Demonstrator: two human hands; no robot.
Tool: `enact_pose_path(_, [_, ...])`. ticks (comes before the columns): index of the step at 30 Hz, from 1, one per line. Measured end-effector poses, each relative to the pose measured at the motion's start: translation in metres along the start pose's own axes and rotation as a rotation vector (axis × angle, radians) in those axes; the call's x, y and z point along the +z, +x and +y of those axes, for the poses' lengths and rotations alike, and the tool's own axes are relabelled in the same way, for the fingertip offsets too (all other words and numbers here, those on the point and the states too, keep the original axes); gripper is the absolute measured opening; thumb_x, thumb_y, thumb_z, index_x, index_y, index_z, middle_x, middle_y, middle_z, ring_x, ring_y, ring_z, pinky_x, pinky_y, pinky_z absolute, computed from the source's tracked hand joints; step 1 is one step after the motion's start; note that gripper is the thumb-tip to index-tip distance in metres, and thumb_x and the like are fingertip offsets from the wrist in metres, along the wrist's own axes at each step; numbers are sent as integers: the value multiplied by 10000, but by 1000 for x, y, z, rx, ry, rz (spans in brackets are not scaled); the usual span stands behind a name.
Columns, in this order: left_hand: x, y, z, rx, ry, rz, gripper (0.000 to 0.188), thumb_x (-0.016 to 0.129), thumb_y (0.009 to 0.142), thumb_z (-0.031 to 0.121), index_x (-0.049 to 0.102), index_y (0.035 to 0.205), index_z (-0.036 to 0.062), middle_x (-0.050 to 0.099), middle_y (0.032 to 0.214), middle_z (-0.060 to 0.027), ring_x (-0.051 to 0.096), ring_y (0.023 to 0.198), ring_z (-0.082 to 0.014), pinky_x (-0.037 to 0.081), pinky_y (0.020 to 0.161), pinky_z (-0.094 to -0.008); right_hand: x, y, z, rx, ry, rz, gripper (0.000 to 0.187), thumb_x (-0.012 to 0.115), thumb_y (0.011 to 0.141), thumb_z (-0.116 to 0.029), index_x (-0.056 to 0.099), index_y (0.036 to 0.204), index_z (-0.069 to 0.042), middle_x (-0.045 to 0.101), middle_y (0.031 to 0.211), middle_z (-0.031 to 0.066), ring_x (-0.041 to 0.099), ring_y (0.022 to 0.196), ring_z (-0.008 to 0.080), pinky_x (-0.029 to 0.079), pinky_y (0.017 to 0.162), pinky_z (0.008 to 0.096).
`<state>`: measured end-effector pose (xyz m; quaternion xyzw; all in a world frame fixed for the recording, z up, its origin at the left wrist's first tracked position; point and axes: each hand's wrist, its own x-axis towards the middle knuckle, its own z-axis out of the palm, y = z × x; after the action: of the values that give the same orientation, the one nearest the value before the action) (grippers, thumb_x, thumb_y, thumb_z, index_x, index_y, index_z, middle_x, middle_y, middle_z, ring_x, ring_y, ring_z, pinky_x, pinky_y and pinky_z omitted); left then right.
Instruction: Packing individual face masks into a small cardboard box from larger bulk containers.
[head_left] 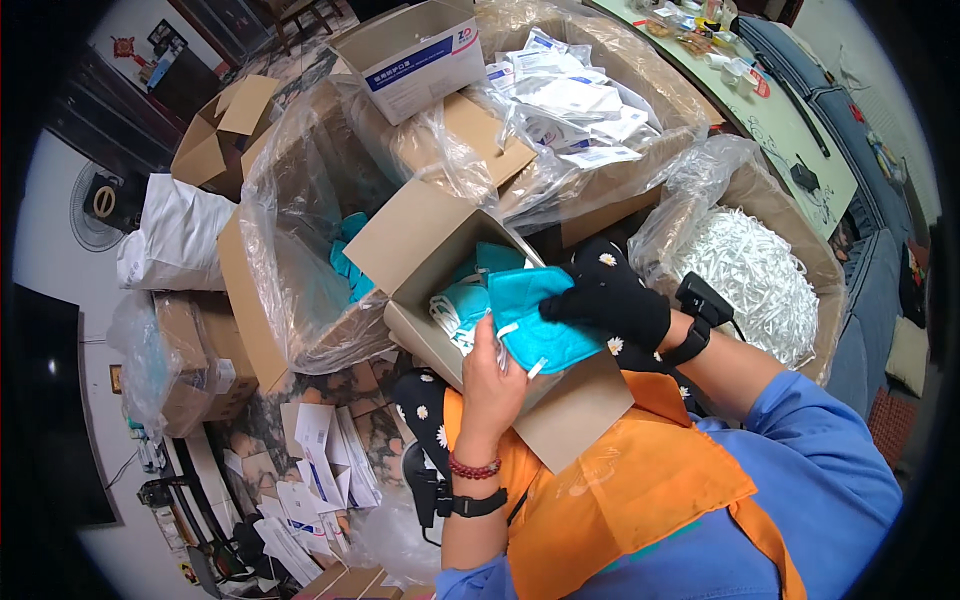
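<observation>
Over the open cardboard box on my lap is a teal folded face mask with white strap ends. My bare left hand grips its lower left edge, fingers closed and partly hidden behind it. At the mask's right side, my right hand in a black glove pinches the fabric. More teal masks with white straps lie inside the box, just beyond my left hand. The box's near flap spreads over my orange apron.
Plastic-lined cartons surround me: one with teal masks at left, one with white packets ahead, one with white straps at right. A printed white box sits between the far cartons. Flattened boxes lie on the floor at left.
</observation>
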<state>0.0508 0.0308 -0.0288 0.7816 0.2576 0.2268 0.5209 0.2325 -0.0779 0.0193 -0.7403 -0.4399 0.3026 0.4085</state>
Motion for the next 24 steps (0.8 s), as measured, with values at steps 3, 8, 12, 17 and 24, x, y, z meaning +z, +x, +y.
enact_pose_path(3, [-18, -3, 5, -131, 165, -249, 269, 472, 874, 61, 560, 1126, 30, 618, 782, -240, 622, 766, -415, 465, 640, -463, -14, 10, 14, 31, 45, 3, 311, 725, 808, -312, 712, 921, -23, 657, 751, 144, 619, 653, 182, 474, 623, 314])
enact_pose_path(8, [-51, -11, -30, -44, 296, -156, 225, 444, 884, 51, 595, 1049, 70, 606, 750, -218, 607, 731, -402, 445, 621, -450, -44, 17, 22, -149, 70, 82, 252, 663, 869, -229, 706, 935, 10, 691, 827, 146, 650, 727, 175, 491, 685, 311])
enact_pose_path(12, [-65, -17, -36, -146, 201, -169, 199, 420, 963, 44, 611, 1022, 43, 541, 694, -22, 586, 681, -142, 487, 646, -272, -49, 16, 15, 150, 421, 43, 226, 658, 856, -167, 700, 981, 17, 693, 870, 141, 653, 736, 152, 500, 706, 297])
enact_pose_path(17, [-60, -16, -13, -334, -419, -242, 211, 446, 1007, 129, 603, 1100, 23, 589, 1008, -51, 584, 973, -140, 556, 765, -271, -46, 20, 8, 45, 436, 62, 256, 666, 853, -182, 695, 982, 37, 688, 831, 136, 642, 728, 115, 504, 701, 281])
enact_pose_path(24, [-61, -15, -22, 43, 113, -271, 262, 457, 997, 130, 601, 1183, 14, 593, 1196, -59, 569, 1104, -166, 461, 933, -289, -51, 23, -8, 36, 288, 91, 270, 676, 831, -195, 699, 941, 50, 695, 809, 111, 646, 719, 123, 502, 681, 278])
